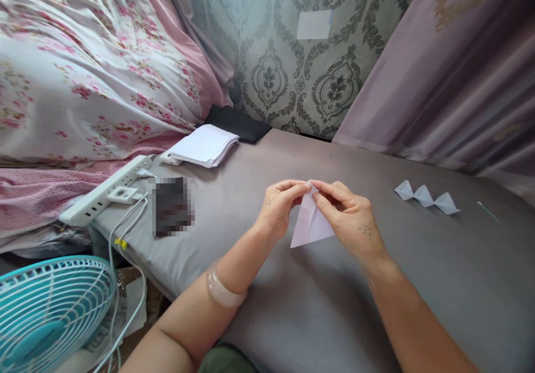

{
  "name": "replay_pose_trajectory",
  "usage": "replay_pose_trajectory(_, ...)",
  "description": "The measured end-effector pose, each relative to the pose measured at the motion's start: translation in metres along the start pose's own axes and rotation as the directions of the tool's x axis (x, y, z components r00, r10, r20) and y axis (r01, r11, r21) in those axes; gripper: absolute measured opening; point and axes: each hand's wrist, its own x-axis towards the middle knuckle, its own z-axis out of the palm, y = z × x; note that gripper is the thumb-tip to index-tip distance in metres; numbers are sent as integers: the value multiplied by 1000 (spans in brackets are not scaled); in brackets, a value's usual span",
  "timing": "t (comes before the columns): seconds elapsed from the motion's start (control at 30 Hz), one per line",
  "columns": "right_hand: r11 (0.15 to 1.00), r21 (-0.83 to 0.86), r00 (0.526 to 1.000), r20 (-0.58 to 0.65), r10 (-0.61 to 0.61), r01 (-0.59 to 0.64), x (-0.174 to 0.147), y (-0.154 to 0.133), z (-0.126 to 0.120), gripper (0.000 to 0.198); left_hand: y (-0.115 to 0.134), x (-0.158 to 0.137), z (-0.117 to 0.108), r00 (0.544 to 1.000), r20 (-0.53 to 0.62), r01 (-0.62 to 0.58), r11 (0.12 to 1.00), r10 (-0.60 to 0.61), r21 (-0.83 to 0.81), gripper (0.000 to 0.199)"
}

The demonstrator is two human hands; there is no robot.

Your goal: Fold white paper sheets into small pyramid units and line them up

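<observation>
A sheet of white paper (pixel 309 223), creased and folded to a triangular shape, hangs above the grey bed sheet with its point upward. At that top point, my left hand (pixel 281 204) pinches the paper between thumb and fingers. Closed on the same tip from the other side is my right hand (pixel 349 211), its thumb lying on the front of the fold and covering part of the right edge. Folded white paper pieces (pixel 425 196) lie in a row to the right, apart from both hands.
A stack of white paper (pixel 204 145) rests by a black folder-like item (pixel 240 123) at the back. On the left are a power strip (pixel 111 189) with cables, a pixelated dark object (pixel 172 207) and a turquoise fan (pixel 54 311). A thin white stick (pixel 488 211) lies far right.
</observation>
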Motion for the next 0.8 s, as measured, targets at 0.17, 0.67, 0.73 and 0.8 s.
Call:
replay_pose_trajectory(0.17, 967, -184, 983, -12, -184, 178, -2, 1, 1, 27, 0, 1, 0, 1000, -6, -30, 999, 30, 11, 14)
replay_pose_trajectory(0.67, 584, -745, 922, 108, -372, 322, -12, -8, -1, 46, 1, 1, -2, 994, 114, -1, 999, -2, 33, 16)
replay_pose_trajectory(0.73, 535, -785, 924, 121, -363, 313, -13, -9, 0, 44, 2, 2, -2, 989, 139, 43, 999, -43, 2, 19)
replay_pose_trajectory(0.8, 533, -791, 933, 126, -338, 300, -14, -10, 1, 43, 1, 4, -3, 983, 162, 91, 995, -84, -34, 23)
